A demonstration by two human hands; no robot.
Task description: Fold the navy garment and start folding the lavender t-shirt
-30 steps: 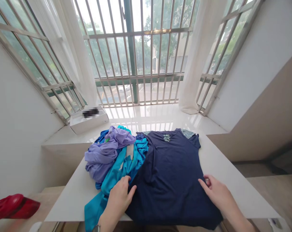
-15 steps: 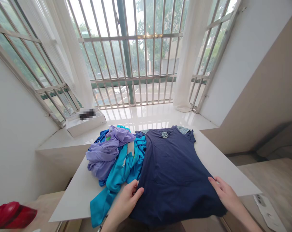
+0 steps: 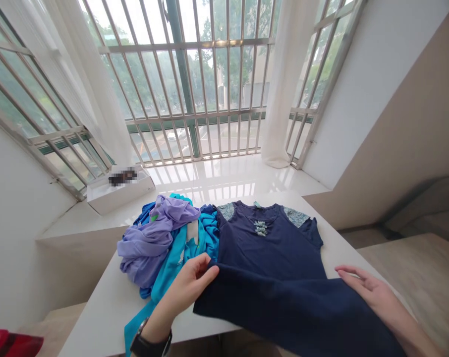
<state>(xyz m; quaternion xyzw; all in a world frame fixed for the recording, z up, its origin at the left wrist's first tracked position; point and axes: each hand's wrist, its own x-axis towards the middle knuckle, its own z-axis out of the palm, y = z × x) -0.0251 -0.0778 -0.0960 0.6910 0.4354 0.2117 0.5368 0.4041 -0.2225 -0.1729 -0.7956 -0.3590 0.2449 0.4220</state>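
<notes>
A navy blue shirt lies on the white table, its collar toward the window. Its lower part is lifted and folded up over its middle. My left hand pinches the left edge of that raised hem between thumb and fingers. On the right, my right hand holds up the other side of the hem, its fingers partly stretched out behind the cloth. A heap of clothes lies just left of the shirt: a lilac garment on top of a turquoise one.
A white box sits on the glossy window ledge behind the table. Barred windows and white curtains stand beyond. A red object shows at the lower left. A beige bench surface lies to the right.
Both hands have gripped the shirt's bottom hem and lifted it off the table toward the collar. The view has shifted a little to the right and down.
</notes>
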